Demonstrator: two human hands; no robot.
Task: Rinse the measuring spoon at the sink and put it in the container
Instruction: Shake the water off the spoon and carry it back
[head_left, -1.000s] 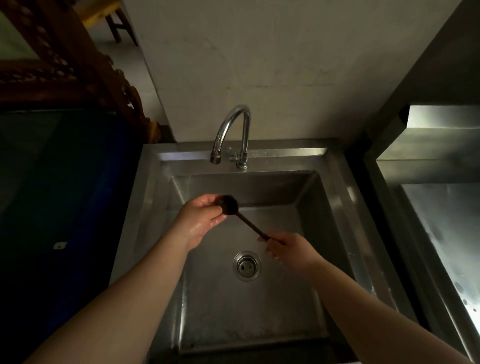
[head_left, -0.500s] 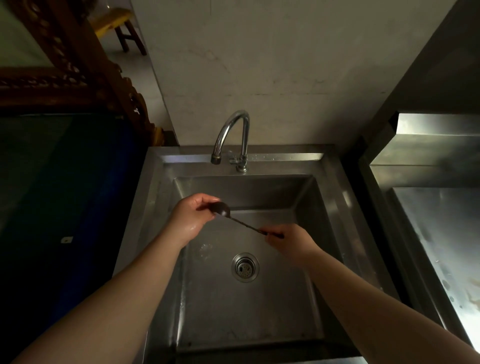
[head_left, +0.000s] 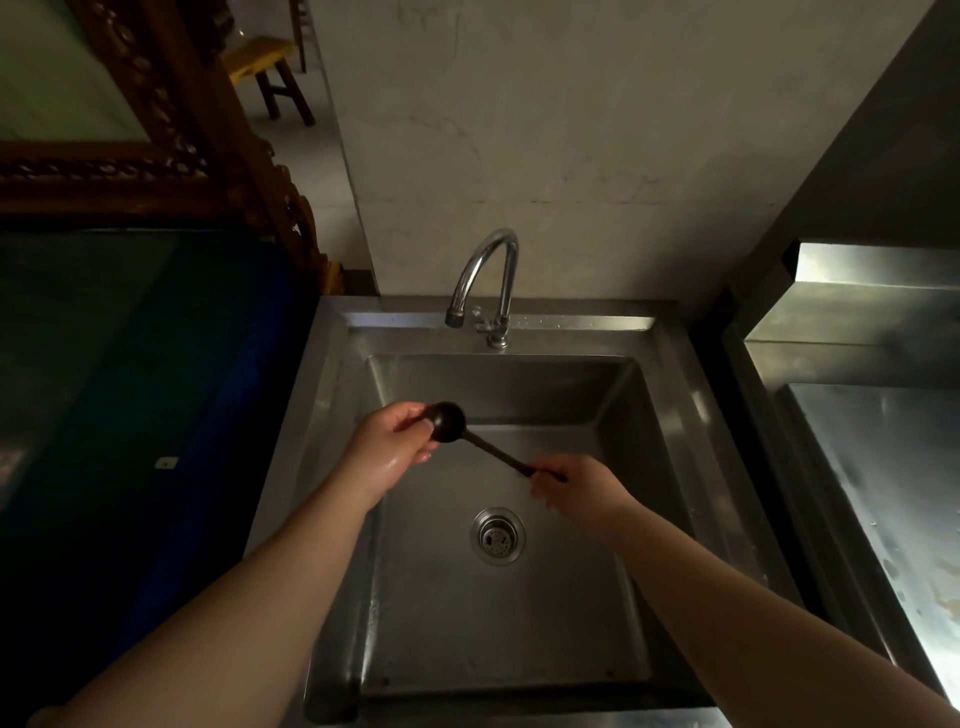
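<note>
A dark measuring spoon (head_left: 470, 435) with a round bowl and a thin handle is held over the steel sink (head_left: 670, 395). My left hand (head_left: 390, 449) pinches its bowl at the left. My right hand (head_left: 582, 491) grips the handle's end, lower right. The spoon slants down from left to right, below the chrome tap (head_left: 485, 280). No water stream is visible from the spout. My left hand looks wet. No container is in view.
A round drain strainer (head_left: 497, 535) sits in the sink floor below the hands. A steel counter (head_left: 893, 499) lies to the right. A dark blue surface (head_left: 130, 415) and a carved wooden frame (head_left: 171, 130) are on the left, a wooden stool (head_left: 265, 67) behind.
The spoon and both hands have stayed over the sink at almost the same spot. The bowl has turned slightly in my left fingers. The camera has tilted a little.
</note>
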